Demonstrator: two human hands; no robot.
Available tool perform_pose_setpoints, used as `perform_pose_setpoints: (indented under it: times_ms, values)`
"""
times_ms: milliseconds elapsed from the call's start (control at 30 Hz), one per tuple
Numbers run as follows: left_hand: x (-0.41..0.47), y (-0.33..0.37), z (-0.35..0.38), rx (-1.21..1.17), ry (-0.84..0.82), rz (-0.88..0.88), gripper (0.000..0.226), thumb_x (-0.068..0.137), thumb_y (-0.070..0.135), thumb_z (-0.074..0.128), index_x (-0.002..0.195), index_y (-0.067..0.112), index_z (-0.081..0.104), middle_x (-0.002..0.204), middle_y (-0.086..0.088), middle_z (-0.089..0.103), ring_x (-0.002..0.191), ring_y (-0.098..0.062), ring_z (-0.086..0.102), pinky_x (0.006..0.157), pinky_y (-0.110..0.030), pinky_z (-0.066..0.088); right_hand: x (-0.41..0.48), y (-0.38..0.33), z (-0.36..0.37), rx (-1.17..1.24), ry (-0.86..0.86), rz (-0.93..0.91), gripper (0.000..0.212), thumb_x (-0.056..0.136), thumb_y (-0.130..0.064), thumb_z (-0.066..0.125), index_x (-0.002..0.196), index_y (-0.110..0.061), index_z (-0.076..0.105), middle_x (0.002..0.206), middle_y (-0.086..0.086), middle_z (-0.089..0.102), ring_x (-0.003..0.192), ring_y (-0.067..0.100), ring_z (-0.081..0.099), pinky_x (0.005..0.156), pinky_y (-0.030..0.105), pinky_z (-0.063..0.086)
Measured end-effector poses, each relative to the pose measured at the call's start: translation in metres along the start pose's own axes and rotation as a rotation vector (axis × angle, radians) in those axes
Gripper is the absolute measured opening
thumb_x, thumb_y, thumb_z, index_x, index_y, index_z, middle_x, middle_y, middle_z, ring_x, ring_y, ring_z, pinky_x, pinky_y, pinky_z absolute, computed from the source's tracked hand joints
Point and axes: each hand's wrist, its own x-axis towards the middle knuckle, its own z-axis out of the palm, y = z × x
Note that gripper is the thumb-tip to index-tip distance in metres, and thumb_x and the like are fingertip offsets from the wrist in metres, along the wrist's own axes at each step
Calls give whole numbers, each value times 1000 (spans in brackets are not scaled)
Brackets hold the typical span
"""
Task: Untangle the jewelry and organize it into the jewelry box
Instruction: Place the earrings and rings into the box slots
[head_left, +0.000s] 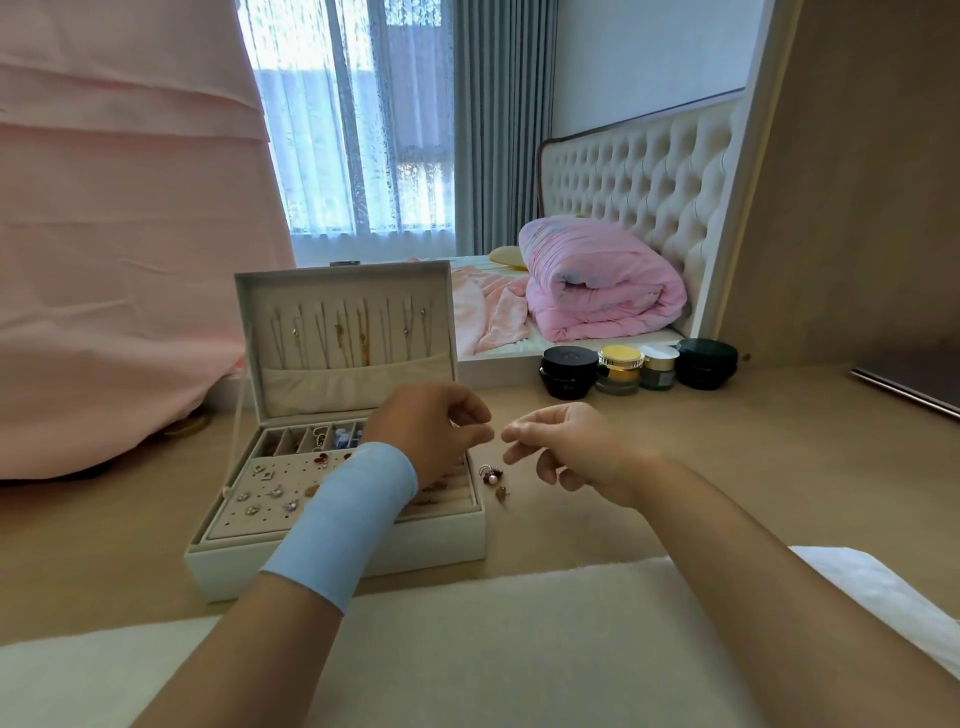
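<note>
A white jewelry box (337, 558) stands open on the table at the left, with several necklaces hanging inside its lid (345, 332) and earrings pinned on its front tray (270, 493). My left hand (436, 431), with a blue band round its wrist, hovers over the box's right side. My right hand (566, 447) is close beside it. Both hands have curled fingers whose tips nearly meet above the table; whatever they pinch is too small to see. A small heap of loose jewelry (493, 478) lies on the table just right of the box, below the fingertips.
Several cosmetic jars (618, 370) stand in a row at the table's far edge. A bed with a rolled pink quilt (597, 286) lies behind. A pink cloth (130, 234) hangs at the left. A white fabric (467, 639) covers the near edge.
</note>
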Motion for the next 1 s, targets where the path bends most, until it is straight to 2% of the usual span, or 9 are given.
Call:
perform_pose_setpoints:
  times_ms: [100, 167, 233, 367, 467, 600, 833, 933, 1000]
  values:
    - [-3, -6, -5, -5, 32, 28, 4, 84, 34, 73, 87, 36, 70, 82, 19, 65, 79, 1, 57, 78, -26, 50, -1, 4, 7, -298, 24, -18, 10, 89, -20, 73, 98, -18, 73, 89, 1, 73, 61, 10, 58, 51, 23, 47]
    - [-3, -10, -7, -22, 28, 40, 5, 86, 32, 71, 86, 36, 70, 82, 19, 65, 77, 1, 57, 77, -25, 49, 0, 6, 14, -389, 25, -16, 14, 80, -28, 81, 92, -21, 76, 87, -4, 74, 74, 10, 67, 68, 28, 58]
    - [-3, -13, -8, -48, 24, 49, 6, 87, 29, 70, 86, 35, 72, 83, 18, 67, 77, 1, 57, 79, -26, 51, 0, 7, 20, -498, 33, -32, 17, 75, -35, 85, 86, -23, 78, 87, -7, 74, 82, 8, 68, 74, 29, 58]
    - [-6, -17, -18, -112, 11, 70, 8, 87, 27, 71, 90, 32, 74, 86, 15, 68, 82, -5, 60, 84, -32, 54, 2, 7, 25, -626, 59, -94, 10, 80, -30, 83, 86, -23, 81, 90, -8, 74, 85, 6, 66, 81, 25, 56]
    - [-12, -19, -31, -160, 0, 87, 9, 87, 25, 70, 89, 34, 73, 86, 14, 69, 86, -9, 62, 87, -31, 54, 1, 6, 24, -665, 43, -105, 6, 83, -31, 81, 84, -25, 80, 90, -10, 73, 85, 6, 66, 79, 26, 56]
    - [-19, -29, -43, -166, 1, 89, 7, 87, 26, 69, 89, 33, 73, 85, 14, 69, 86, -7, 63, 86, -32, 55, -2, 0, 19, -590, 58, -123, 9, 85, -30, 79, 80, -23, 79, 84, -9, 71, 77, 5, 63, 66, 21, 50]
    - [-32, -42, -62, -186, -67, 40, 14, 90, 27, 66, 94, 39, 72, 93, 16, 70, 91, -5, 64, 88, -32, 55, -6, -44, 32, -489, 66, -306, 6, 88, -29, 77, 83, -27, 76, 83, -10, 72, 79, 2, 65, 71, 20, 47]
    - [-40, -51, -76, -268, -60, 12, 16, 90, 20, 66, 96, 32, 74, 89, 14, 73, 85, -1, 66, 81, -23, 54, -5, -67, 53, -594, -64, -302, 6, 89, -32, 75, 86, -27, 76, 87, -9, 72, 83, 3, 66, 76, 22, 53]
    - [-48, -58, -82, -320, -28, -3, 16, 89, 16, 68, 96, 28, 74, 82, 15, 73, 74, 5, 65, 71, -14, 50, -4, -78, 69, -674, -128, -290, 6, 89, -33, 74, 87, -28, 75, 87, -10, 71, 80, 2, 64, 71, 19, 50]
